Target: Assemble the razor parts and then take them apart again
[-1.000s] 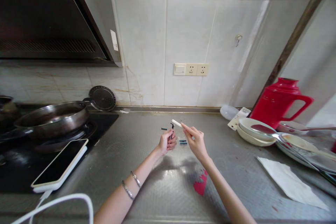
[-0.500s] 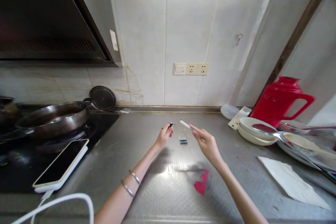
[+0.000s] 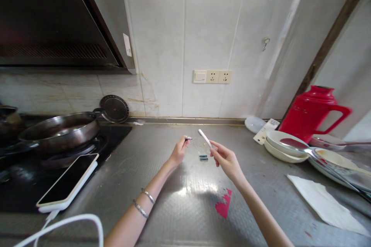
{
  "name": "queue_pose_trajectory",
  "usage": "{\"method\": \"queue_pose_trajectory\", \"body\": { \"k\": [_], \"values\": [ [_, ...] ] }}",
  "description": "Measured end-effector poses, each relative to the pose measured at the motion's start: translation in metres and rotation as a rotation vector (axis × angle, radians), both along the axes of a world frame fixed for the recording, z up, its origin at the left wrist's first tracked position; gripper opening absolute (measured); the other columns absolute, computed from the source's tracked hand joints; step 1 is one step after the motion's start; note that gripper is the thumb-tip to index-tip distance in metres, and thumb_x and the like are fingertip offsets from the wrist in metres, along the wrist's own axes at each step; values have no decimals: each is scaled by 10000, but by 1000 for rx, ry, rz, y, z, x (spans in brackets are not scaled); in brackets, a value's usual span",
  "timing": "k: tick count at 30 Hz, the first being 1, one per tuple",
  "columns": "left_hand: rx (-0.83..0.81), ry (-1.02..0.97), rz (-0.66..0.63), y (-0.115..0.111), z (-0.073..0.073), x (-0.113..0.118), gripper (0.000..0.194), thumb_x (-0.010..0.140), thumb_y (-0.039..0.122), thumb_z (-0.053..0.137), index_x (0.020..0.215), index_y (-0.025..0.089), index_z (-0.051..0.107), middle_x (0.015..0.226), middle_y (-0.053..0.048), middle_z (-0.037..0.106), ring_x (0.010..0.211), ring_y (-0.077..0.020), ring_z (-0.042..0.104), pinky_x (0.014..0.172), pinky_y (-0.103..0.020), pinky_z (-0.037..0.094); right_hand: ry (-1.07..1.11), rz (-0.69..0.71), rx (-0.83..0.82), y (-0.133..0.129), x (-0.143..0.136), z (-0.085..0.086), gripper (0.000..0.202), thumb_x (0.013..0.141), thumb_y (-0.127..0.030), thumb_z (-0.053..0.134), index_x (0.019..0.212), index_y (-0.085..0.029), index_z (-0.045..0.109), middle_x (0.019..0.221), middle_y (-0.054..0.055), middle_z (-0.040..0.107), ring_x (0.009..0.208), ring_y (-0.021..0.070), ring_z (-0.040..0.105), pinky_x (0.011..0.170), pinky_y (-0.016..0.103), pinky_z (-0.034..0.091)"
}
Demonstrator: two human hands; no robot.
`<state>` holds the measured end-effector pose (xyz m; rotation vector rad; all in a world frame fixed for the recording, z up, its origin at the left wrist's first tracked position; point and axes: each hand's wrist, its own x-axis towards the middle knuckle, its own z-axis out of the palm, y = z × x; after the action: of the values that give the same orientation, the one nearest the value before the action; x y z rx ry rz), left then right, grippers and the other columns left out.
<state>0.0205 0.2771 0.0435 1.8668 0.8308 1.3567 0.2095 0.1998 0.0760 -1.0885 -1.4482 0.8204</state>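
My left hand [image 3: 179, 152], over the steel counter [image 3: 162, 208], pinches a small black piece with a silvery patterned part [image 3: 188, 139] between thumb and fingers; its kind is not clear. In my right hand [image 3: 227, 157] is a slim white tube [image 3: 204, 137], gripped near its lower end and pointing up and to the left. The two held things are apart. Just below them, between my hands, lie two small dark teal sticks [image 3: 203, 158] side by side. A torn pink-red scrap [image 3: 223, 205] lies nearer to me.
To the left, a steel pan [image 3: 59, 133] stands on the black cooktop [image 3: 116, 139], with a phone [image 3: 68, 182] and white cable [image 3: 84, 217] in front. On the right are a red jug [image 3: 311, 114], stacked bowls [image 3: 285, 156] and a white napkin [image 3: 321, 198].
The white tube has tilted more upright, and my right fingers have shifted down it. The black piece in my left hand is now more covered by the fingers.
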Motion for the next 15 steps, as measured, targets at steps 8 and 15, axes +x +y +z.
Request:
{"method": "queue_pose_trajectory", "body": {
  "k": [8,15],
  "values": [
    [-58,-30,-41,-2,-11,10,291,873,448,339,794,181,424,655,27,443,580,-96,429,607,-230,356,306,64,-233,-12,-21,-2,550,691,-446,625,1148,-150,552,603,-35,472,442,49,345,356,161,235],
    [-205,-39,-7,-14,-16,26,252,849,430,374,786,189,412,569,61,413,475,-76,374,496,-202,306,624,302,-445,-29,-56,6,335,698,-459,640,864,-195,518,618,-58,449,392,15,288,283,109,109]
  ]
}}
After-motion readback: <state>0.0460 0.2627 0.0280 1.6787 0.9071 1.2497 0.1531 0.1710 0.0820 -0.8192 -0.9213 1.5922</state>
